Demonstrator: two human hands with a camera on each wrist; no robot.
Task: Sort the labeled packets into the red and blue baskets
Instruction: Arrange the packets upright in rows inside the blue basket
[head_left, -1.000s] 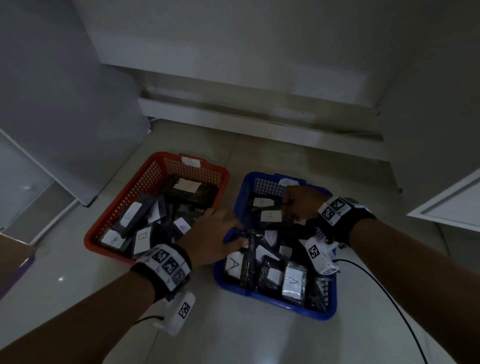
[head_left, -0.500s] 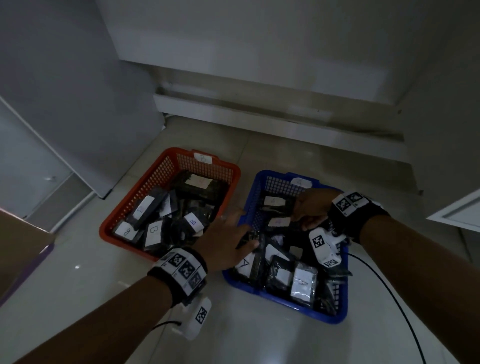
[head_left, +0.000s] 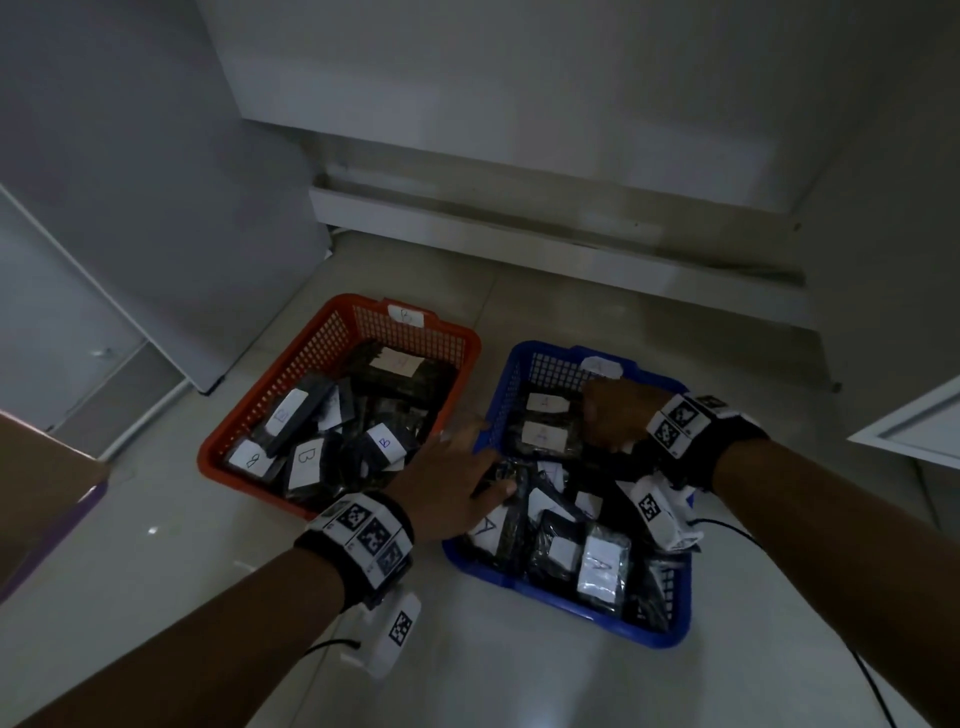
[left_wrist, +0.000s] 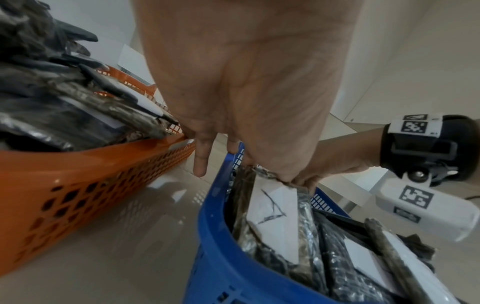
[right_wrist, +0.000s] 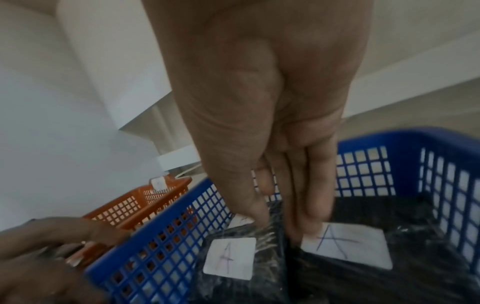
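Two baskets of black packets with white labels stand on the pale floor: a red basket (head_left: 332, 358) with B packets on the left and a blue basket (head_left: 550, 587) with A packets on the right. My left hand (head_left: 483, 467) reaches over the blue basket's left rim. In the left wrist view, that hand (left_wrist: 270, 174) pinches the top edge of an upright A packet (left_wrist: 275, 216). My right hand (head_left: 602, 431) is in the far end of the blue basket. In the right wrist view, its thumb and fingers (right_wrist: 314, 216) close on the edge of another A packet (right_wrist: 228, 255).
A brown cardboard box (head_left: 41, 493) sits at the left edge. A white cabinet base (head_left: 519, 234) runs behind the baskets, with an open white door (head_left: 909, 421) at the right. A black cable (head_left: 872, 675) trails from my right wrist across the floor.
Both hands stay in the blue basket. My left fingers have spread out toward its rim. The head view has shifted, so the baskets sit further right in the picture.
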